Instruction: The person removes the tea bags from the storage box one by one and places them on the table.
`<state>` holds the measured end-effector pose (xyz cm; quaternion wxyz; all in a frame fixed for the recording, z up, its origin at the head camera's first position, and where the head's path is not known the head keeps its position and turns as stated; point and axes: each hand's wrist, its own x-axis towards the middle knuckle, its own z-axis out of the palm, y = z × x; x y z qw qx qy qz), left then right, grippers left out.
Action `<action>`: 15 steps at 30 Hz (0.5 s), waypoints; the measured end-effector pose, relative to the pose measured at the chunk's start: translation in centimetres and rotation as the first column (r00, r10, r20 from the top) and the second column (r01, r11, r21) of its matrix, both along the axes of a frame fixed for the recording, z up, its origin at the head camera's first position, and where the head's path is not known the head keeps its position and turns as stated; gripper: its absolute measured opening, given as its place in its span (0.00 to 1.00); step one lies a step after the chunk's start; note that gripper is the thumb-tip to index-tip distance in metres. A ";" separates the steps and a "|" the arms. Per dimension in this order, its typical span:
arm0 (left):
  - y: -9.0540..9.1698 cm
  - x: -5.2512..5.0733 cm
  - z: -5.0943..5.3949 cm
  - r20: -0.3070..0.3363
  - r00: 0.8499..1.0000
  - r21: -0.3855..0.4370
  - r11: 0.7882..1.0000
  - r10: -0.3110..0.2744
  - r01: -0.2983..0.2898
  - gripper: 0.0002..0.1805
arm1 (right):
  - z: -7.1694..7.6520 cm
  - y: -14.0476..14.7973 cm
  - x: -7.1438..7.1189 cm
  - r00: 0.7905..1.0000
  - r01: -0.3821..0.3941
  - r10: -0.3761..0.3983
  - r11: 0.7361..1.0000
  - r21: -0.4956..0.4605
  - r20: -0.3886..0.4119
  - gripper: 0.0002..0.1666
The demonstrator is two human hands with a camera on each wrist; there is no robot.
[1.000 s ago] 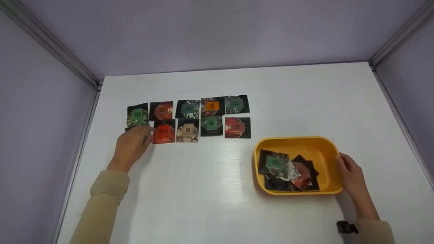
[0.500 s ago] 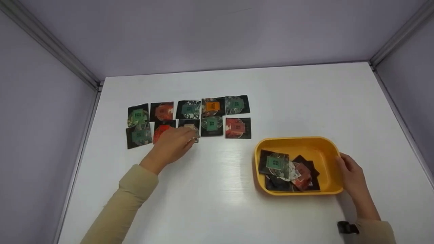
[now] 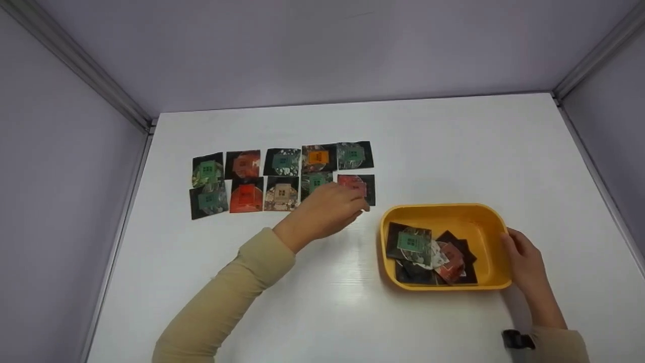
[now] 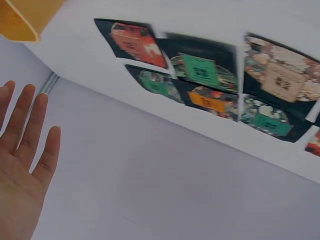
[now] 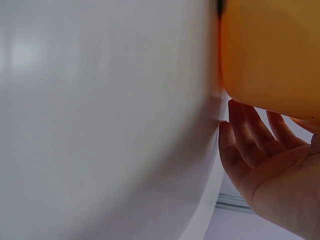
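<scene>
My left hand (image 3: 327,209) is above the right end of the front row of flat, square printed packets. It partly hides a green-label packet (image 3: 316,180) and a red-label packet (image 3: 368,194). In the left wrist view, that hand (image 4: 25,165) has its fingers extended and holds nothing. At the right, my right hand (image 3: 526,262) grips the end of a yellow plastic bin (image 3: 491,252), thumb over the rim and fingers against the outside. Several packets lie loosely overlapped in the bin, a green-label packet (image 3: 409,243) on top.
Two rows of packets lie face up on the white table (image 3: 242,292), among them a beige-label packet (image 3: 282,194) and an orange-label packet (image 3: 318,157). The bin stands just right of and nearer than the rows. Pale walls (image 3: 352,55) enclose the table's back and sides.
My left hand has swept rightward along the front row, from its left end to its right end, uncovering the left packets. The right hand and bin have stayed put.
</scene>
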<state>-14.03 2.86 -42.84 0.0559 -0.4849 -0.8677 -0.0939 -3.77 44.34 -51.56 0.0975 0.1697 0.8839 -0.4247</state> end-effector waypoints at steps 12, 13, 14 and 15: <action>7.4 1.0 2.1 -0.028 0.995 -0.128 0.988 -0.096 0.092 0.13 | 0.0 0.0 0.0 1.000 0.007 -0.006 1.000 -0.022 0.015 0.43; 7.9 1.0 2.2 -0.010 0.995 -0.144 0.985 -0.099 0.096 0.14 | 0.1 0.0 0.0 1.000 0.006 -0.006 1.000 -0.022 0.017 0.44; 8.5 1.0 2.3 0.005 0.995 -0.157 0.982 -0.102 0.101 0.14 | 0.1 0.0 0.0 1.000 0.006 -0.005 1.000 -0.020 0.018 0.44; 9.0 1.1 2.4 0.019 0.994 -0.165 0.980 -0.105 0.107 0.14 | 0.1 0.0 0.0 1.000 0.005 -0.005 1.000 -0.018 0.018 0.44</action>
